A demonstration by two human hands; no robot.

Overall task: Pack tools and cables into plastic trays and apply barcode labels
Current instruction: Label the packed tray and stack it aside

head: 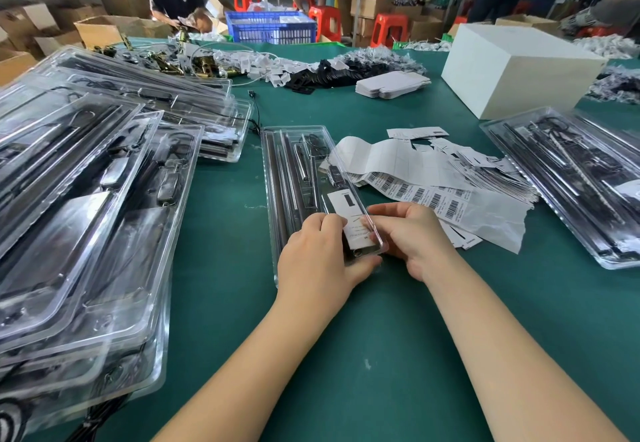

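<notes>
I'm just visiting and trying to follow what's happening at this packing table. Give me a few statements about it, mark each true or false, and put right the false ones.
1. Both hands are on the clear plastic tray at the middle of the table. True: the left hand and right hand hold its near end.
2. The table cover is red. False: the table is green.
3. A strip of barcode labels lies to the right of that tray. True.
4. The white box sits at the near left. False: it is at the far right.
5. Stacked trays lie on the left. True.
</notes>
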